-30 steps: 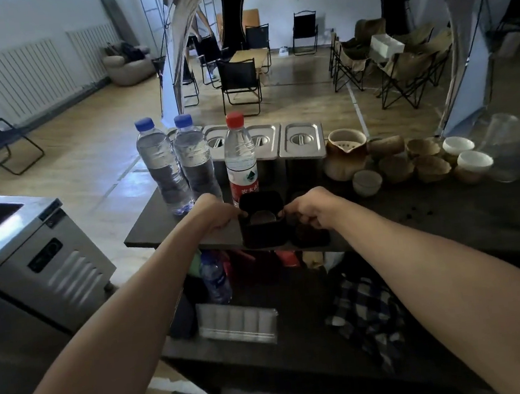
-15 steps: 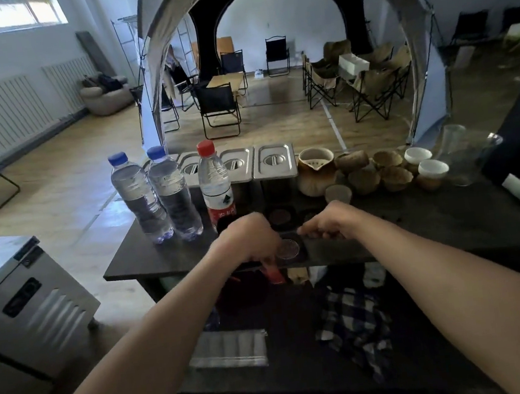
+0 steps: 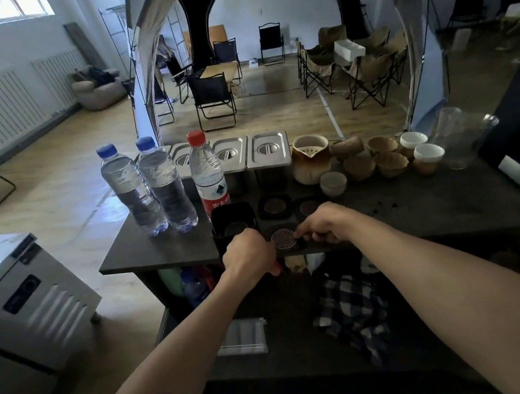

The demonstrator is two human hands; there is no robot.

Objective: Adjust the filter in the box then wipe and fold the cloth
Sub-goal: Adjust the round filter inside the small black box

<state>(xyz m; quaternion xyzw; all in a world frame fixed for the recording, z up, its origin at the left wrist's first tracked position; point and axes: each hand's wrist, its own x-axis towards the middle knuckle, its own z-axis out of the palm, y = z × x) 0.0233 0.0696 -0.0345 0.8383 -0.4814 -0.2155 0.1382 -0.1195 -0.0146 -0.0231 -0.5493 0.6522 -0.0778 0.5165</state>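
A checked cloth lies crumpled on the lower shelf, under the right forearm. Above it, at the near edge of the dark table, the left hand curls closed against the front of a black box; what its fingers grip is hidden. Just beside it, the right hand pinches the rim of a round metal filter lying flat in a neighbouring black box. Farther back stand three water bottles, steel lidded tins and a cluster of cups.
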